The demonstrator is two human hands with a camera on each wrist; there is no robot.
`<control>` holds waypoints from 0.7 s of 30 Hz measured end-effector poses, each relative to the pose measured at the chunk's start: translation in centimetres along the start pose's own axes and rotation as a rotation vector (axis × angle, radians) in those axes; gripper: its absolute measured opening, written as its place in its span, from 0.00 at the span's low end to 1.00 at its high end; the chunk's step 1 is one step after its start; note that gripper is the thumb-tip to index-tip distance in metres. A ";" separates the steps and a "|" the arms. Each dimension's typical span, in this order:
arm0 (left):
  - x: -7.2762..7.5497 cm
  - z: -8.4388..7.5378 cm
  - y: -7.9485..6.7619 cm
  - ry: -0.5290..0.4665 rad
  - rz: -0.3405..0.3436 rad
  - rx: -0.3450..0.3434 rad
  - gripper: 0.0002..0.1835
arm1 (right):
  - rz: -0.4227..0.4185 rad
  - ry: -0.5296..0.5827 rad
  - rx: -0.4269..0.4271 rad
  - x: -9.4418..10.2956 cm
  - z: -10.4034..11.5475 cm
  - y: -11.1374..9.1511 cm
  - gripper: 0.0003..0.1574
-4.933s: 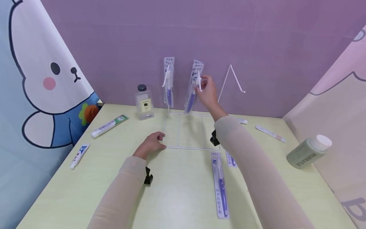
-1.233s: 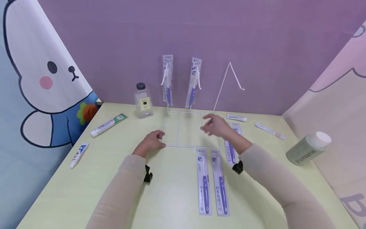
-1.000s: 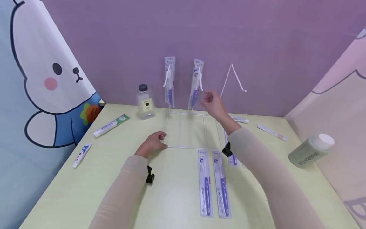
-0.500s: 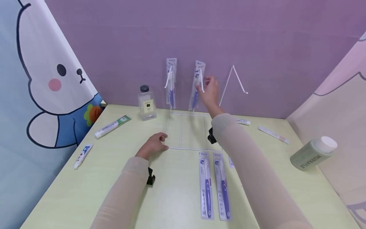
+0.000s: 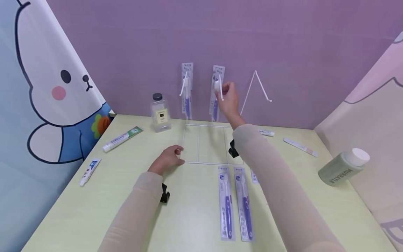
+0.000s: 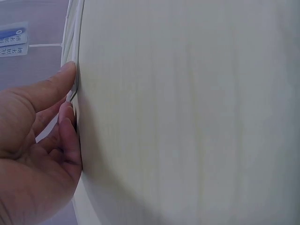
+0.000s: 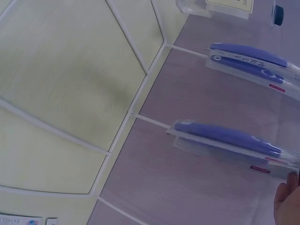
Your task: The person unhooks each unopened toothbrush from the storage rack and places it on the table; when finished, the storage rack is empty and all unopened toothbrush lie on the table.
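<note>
A white wire rack (image 5: 204,163) stands on the table with upright hooks at its back. My left hand (image 5: 167,159) grips the front-left corner of its base; in the left wrist view the thumb (image 6: 61,84) lies along the wire. At the middle hook, my right hand (image 5: 230,99) pinches the upper part of a packaged toothbrush (image 5: 215,110) with a purple handle, and another pack shows behind it. More packaged toothbrushes (image 5: 188,105) hang from the left hook, while the right hook (image 5: 262,87) is bare. Two packaged toothbrushes (image 5: 227,210) lie side by side before the rack.
At left are a clear bottle with a black cap (image 5: 161,115), a green-and-white toothpaste tube (image 5: 122,139) and a smaller tube (image 5: 90,172). To the right lie a small tube (image 5: 267,133), a slim packet (image 5: 300,147) and a tilted grey-green bottle (image 5: 341,169). A purple backdrop (image 5: 141,52) rises behind.
One packaged toothbrush has gone from the middle hook to the table beside the other. My right hand has risen from low over the base back to that hook. The left hand stays put.
</note>
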State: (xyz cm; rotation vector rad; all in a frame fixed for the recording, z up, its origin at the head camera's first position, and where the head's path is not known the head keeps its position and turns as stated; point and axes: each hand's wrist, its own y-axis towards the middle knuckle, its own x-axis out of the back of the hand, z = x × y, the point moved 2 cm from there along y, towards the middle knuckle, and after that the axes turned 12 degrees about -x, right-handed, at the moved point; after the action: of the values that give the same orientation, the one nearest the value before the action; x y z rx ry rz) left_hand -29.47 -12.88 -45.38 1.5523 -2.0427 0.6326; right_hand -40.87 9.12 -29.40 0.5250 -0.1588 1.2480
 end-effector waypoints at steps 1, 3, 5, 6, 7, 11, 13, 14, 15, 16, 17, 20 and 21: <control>0.0 0.1 0.1 0.001 0.001 0.000 0.29 | 0.010 0.013 0.016 0.1 0.1 0.0 0.19; 0.0 0.1 0.2 0.010 0.002 -0.005 0.29 | 0.026 0.014 0.030 0.2 0.2 0.0 0.19; 0.0 0.1 0.2 0.018 0.002 -0.009 0.29 | 0.047 0.010 0.027 0.3 0.4 0.0 0.21; 0.0 0.1 0.2 0.022 0.002 -0.008 0.29 | 0.062 0.008 0.022 0.3 0.4 0.0 0.21; 0.1 0.1 0.2 0.023 0.000 -0.006 0.28 | 0.075 0.009 0.016 0.4 0.5 0.0 0.22; 0.1 0.1 0.0 0.018 0.005 -0.004 0.28 | 0.118 0.032 -0.013 1.0 0.8 0.0 0.24; 0.2 0.0 -0.1 0.013 0.012 -0.006 0.28 | 0.131 0.043 -0.027 1.5 0.9 -0.1 0.25; 0.2 0.0 -0.1 0.012 0.015 -0.005 0.28 | 0.133 0.045 -0.032 1.7 1.0 -0.1 0.26; 0.2 0.0 -0.1 0.011 0.018 0.000 0.28 | 0.136 0.048 -0.040 2.0 1.0 -0.1 0.26; 0.2 0.0 -0.1 0.012 0.020 0.002 0.28 | 0.135 0.048 -0.044 2.3 1.1 -0.2 0.26; 0.3 0.0 -0.1 0.014 0.022 0.003 0.29 | 0.137 0.051 -0.045 2.6 1.1 -0.2 0.27; 0.3 0.1 -0.1 0.017 0.025 0.004 0.29 | 0.159 0.091 -0.056 3.6 1.2 -0.7 0.29; 0.4 0.2 0.0 0.018 0.025 0.004 0.29 | 0.173 0.113 -0.059 3.8 1.2 -0.9 0.30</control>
State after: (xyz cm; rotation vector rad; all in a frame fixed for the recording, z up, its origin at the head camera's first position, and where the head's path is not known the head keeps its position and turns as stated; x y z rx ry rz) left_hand -29.54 -13.26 -45.26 1.5203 -2.0521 0.6578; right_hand -38.61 11.67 -27.12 0.3944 -0.1477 1.4336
